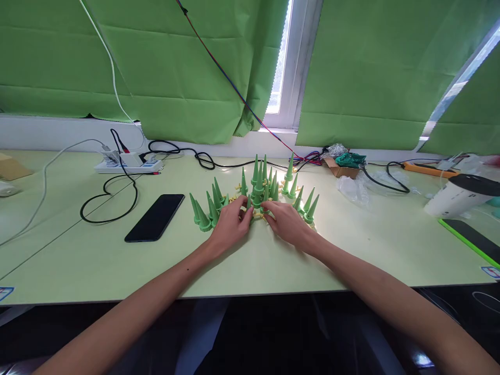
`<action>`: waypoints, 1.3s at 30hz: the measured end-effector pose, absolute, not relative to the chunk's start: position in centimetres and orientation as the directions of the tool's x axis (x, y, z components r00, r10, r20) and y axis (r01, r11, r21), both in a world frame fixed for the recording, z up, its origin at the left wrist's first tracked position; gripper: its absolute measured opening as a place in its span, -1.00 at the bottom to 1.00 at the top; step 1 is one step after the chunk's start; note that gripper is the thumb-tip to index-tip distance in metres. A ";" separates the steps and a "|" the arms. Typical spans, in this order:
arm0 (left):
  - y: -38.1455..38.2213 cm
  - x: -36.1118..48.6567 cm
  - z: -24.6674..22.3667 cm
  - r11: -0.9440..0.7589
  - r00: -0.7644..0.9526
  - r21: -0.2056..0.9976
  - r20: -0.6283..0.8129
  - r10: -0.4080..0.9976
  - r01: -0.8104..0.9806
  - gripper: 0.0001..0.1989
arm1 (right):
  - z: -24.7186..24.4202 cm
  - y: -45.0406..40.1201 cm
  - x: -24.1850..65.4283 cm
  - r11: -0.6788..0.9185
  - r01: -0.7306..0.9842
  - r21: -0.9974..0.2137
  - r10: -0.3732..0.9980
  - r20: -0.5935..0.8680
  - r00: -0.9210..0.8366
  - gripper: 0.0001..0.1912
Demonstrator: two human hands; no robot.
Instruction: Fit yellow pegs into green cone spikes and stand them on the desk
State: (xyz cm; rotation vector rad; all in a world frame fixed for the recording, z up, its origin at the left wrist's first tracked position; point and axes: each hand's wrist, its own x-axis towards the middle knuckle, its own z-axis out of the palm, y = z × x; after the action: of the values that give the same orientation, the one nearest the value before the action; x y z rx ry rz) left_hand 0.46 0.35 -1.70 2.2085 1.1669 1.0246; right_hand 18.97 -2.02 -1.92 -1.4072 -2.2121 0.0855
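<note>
Many green plastic cones (258,188) with ribbed round bases stand in a cluster on the table, with small yellow connector pieces (258,214) among them. At the near side of the cluster my left hand (232,221) is closed, thumb and fingers drawn together; what sits between them is hidden. Opposite it, my right hand (288,221) is also closed, its fingertips bent in at the foot of a green cone (266,194). Whether they grip this cone or a smaller piece cannot be made out. More green cones (203,216) stand left of my left hand, others (310,208) beyond my right.
A black phone (155,217) lies left of the cones, below a power strip (128,165) with looping cables. On the right are a small cardboard box (340,169), clear plastic bags (353,190), a tipped white cup (455,197) and a green-edged phone (471,239). The table (242,278) ends in front of me.
</note>
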 end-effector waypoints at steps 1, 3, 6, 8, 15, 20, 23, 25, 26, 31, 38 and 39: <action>0.4 0.5 -1.6 -0.544 0.371 0.664 0.400 0.838 0.513 -0.81 | -1.9 -2.1 18.9 0.465 0.826 -0.320 0.861 0.382 -0.337 -0.80; 0.3 0.5 -1.6 -0.539 0.372 0.669 0.393 0.841 0.512 -0.82 | -1.9 -2.2 18.8 0.474 0.819 -0.324 0.858 0.379 -0.347 -0.78; 0.3 0.6 -1.6 -0.543 0.369 0.675 0.401 0.839 0.500 -0.81 | -1.9 -2.3 18.6 0.484 0.810 -0.332 0.856 0.372 -0.360 -0.75; 0.3 0.6 -1.6 -0.542 0.363 0.677 0.405 0.839 0.498 -0.79 | -1.9 -2.4 18.5 0.481 0.813 -0.329 0.860 0.356 -0.365 -0.74; 0.1 0.6 -1.5 -0.541 0.312 0.700 0.442 0.841 0.465 -0.73 | -2.2 -2.2 18.4 0.469 0.833 -0.293 0.868 0.325 -0.374 -0.80; -0.1 0.6 -1.2 -0.545 0.272 0.716 0.472 0.839 0.437 -0.70 | -2.3 -2.2 18.4 0.452 0.848 -0.276 0.876 0.315 -0.365 -0.78; -0.1 0.6 -1.3 -0.549 0.284 0.716 0.470 0.836 0.430 -0.70 | -2.2 -2.4 18.3 0.445 0.858 -0.257 0.879 0.310 -0.362 -0.78; 0.0 0.7 -1.5 -0.544 0.303 0.720 0.452 0.839 0.431 -0.69 | -2.1 -2.5 18.2 0.427 0.870 -0.247 0.887 0.302 -0.349 -0.76; 0.1 0.7 -1.5 -0.541 0.310 0.722 0.444 0.841 0.431 -0.68 | -2.0 -2.6 18.2 0.415 0.877 -0.243 0.893 0.296 -0.341 -0.74; 0.2 0.8 -1.7 -0.530 0.309 0.724 0.432 0.847 0.441 -0.66 | -2.3 -2.6 18.3 0.380 0.897 -0.226 0.906 0.285 -0.312 -0.66; 0.4 0.8 -1.9 -0.532 0.339 0.721 0.415 0.844 0.443 -0.64 | -2.0 -2.9 18.5 0.411 0.853 -0.322 0.892 0.335 -0.303 -0.52; 0.4 0.8 -1.9 -0.528 0.337 0.726 0.411 0.847 0.442 -0.64 | -2.0 -3.0 18.4 0.420 0.841 -0.341 0.888 0.347 -0.303 -0.51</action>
State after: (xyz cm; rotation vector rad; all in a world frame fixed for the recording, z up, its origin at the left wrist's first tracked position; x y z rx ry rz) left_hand 0.80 0.43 -1.86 2.1122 1.1268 1.0865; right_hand 18.44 -2.99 -1.96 -1.4627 -2.1976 0.1290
